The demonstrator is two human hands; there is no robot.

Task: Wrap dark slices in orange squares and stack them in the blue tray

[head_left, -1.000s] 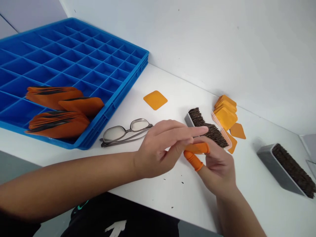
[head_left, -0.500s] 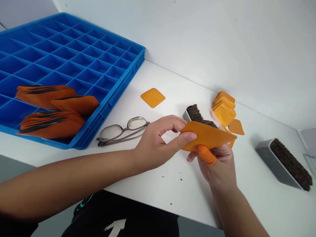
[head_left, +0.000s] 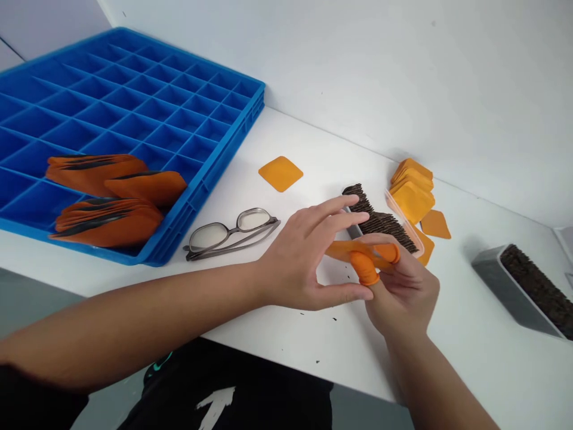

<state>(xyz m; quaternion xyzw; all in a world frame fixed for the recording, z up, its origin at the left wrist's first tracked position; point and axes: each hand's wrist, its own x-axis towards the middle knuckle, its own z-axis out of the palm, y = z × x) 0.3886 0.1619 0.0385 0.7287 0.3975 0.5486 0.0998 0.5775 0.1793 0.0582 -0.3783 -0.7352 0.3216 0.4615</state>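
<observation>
My right hand (head_left: 400, 286), with orange rubber cots on two fingertips, pinches a thin orange sleeve (head_left: 340, 248) seen edge-on above the white table. My left hand (head_left: 308, 257) is at the sleeve's left end, fingers stretched over it and thumb below, touching it. Just behind the hands a clear tray holds a row of dark brown square pieces (head_left: 380, 224). A stack of orange sleeves (head_left: 412, 194) lies beside that tray.
A blue compartment tray (head_left: 147, 107) at the left holds filled orange sleeves (head_left: 111, 200). Eyeglasses (head_left: 230, 232) lie in front of it. A single orange sleeve (head_left: 280, 173) lies mid-table. A grey tray of brown pieces (head_left: 526, 289) stands at the right. Dark crumbs dot the table.
The orange sleeve, held up flat half a second ago, is now lowered and edge-on. My left fingers went from a pinch on it to stretched out over it.
</observation>
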